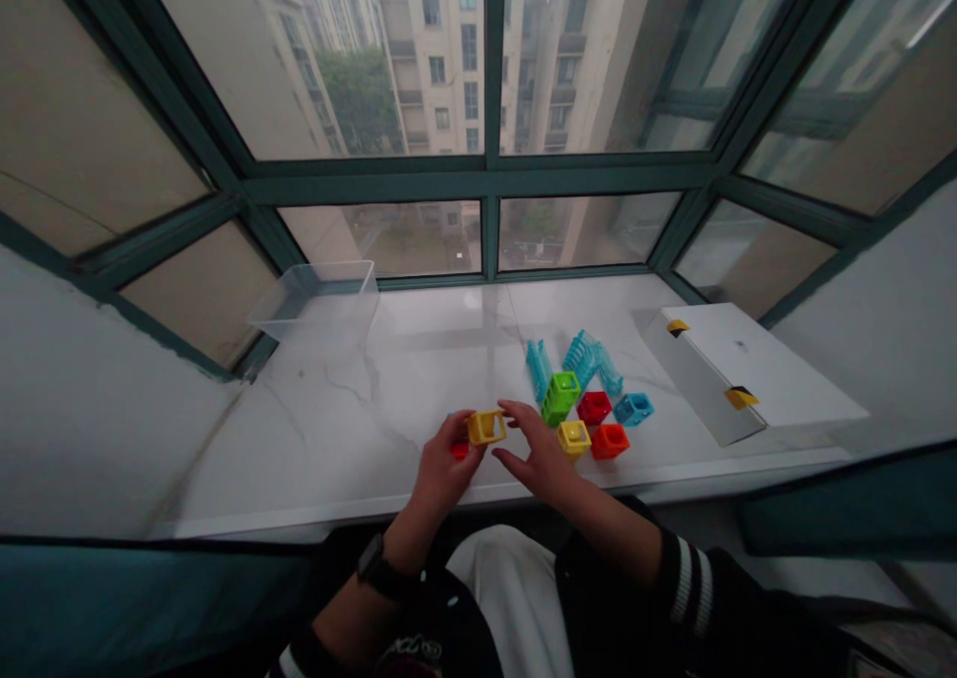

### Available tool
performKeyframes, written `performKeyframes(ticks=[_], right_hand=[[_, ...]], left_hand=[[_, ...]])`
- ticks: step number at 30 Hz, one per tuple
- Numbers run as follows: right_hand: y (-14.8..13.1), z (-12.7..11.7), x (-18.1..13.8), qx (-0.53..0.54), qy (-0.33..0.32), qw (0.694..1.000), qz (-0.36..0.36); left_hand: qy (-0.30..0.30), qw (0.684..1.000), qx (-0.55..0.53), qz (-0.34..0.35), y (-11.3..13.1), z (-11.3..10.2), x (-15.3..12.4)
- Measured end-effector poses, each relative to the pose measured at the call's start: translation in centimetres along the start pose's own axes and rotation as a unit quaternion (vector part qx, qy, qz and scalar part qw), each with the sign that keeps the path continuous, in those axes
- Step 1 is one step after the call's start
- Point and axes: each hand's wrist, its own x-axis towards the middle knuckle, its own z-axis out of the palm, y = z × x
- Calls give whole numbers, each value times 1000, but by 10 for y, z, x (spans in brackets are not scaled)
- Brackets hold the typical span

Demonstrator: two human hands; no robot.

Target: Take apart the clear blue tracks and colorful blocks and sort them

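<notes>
I see left hand (441, 471) pinching yellow hollow cube (485, 427) at fingertips, low over marble sill (351, 399). Red piece (459, 450) sits under it, contact unclear. Right hand (538, 454) is spread and holding nothing, just right of cube. Green block (560, 397) lies further right.

Marble sill (359, 399) carries a clear tub (318, 299), white box (740, 369) and coloured blocks (596, 409).

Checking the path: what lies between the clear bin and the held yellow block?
Nothing: between clear bin and yellow block the marble sill is bare, head view.
</notes>
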Motion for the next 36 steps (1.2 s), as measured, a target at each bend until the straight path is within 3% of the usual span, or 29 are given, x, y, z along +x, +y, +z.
performKeyframes(ticks=[4,8,13,22,31,36], right_hand=[[1,-2,2,27,7,999,23],[-4,-15,5,23,19,999,22],[-2,-47,3,-18,7,999,29],[13,-104,-3,-100,-27,994,42],[30,-144,-17,-141,44,985,87],[41,-151,-26,-139,32,985,93]], left_hand=[[-8,999,-42,-11,7,6,2],[-38,998,-44,26,11,12,7],[-85,992,-38,85,16,19,17],[-101,983,-35,147,31,53,32],[-156,973,48,165,2,98,45],[-180,968,98,147,-14,124,44]])
